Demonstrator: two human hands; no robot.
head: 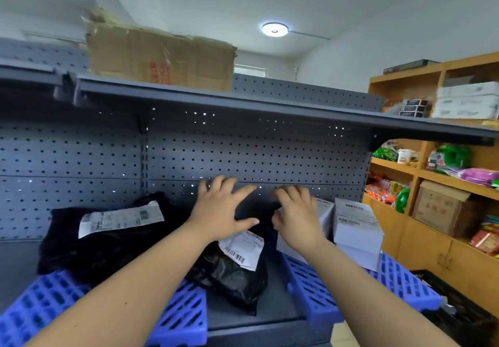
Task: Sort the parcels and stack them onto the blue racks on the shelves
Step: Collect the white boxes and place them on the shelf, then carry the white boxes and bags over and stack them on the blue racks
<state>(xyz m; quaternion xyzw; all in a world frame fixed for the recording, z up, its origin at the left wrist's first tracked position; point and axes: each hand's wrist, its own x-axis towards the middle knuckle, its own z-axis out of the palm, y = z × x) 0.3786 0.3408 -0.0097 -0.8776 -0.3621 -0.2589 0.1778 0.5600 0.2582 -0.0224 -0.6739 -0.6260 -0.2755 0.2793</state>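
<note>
My left hand point(218, 209) and my right hand point(297, 219) reach to the back of the grey shelf. Between them they hold a black parcel point(256, 206); the left fingers spread around its left end and the right fingers curl over its right edge. Below it a black bag parcel point(232, 279) with a barcode label lies in the gap between two blue racks. The left blue rack point(40, 306) carries a large black parcel point(102, 244) with a white label. On the right blue rack point(399, 279) stand white box parcels point(356, 228).
A grey upper shelf point(243, 101) overhangs the hands, with a worn cardboard box point(162, 60) on it. To the right stands a wooden shelf unit point(432, 238) full of goods. A black crate point(464, 317) sits low at the right.
</note>
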